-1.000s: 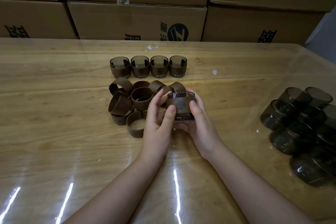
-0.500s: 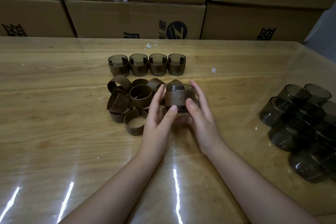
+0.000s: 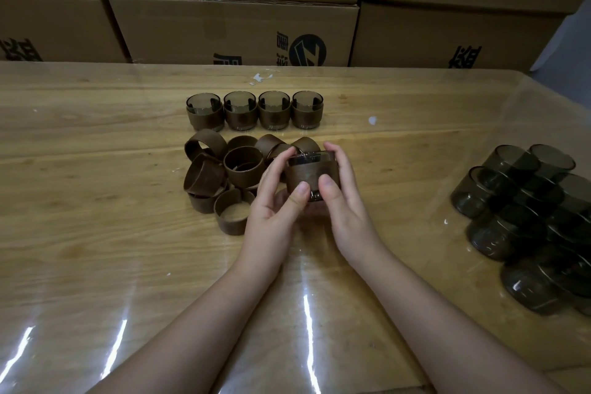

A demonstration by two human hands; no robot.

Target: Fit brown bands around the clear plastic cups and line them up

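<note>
At about nine o'clock from the hands lies the heap of loose brown bands (image 3: 224,179), some standing, some tipped on edge, touching one another on the wooden table (image 3: 80,201). Beyond it, toward eleven o'clock, four finished cups (image 3: 254,110) stand upright in a straight row, each just beside the next.

The left hand (image 3: 275,205) and the right hand (image 3: 343,201) are cupped around one cup (image 3: 311,174), fingers curled over its far side and both thumbs pressed on the near face of its band. The band appears nearly seated, with a strip of clear rim showing above and a little of the base below.

To finish well, I judge the thumbs should ease the band evenly all round, so it sits level like those in the row, not skewed. Squeezing hard could flex the thin wall. Then the cup wants setting at the row's right end, at roughly twelve o'clock, touching or just beside the last one.

At three o'clock, well apart, lie the bare cups (image 3: 524,211) in a loose pile.
</note>
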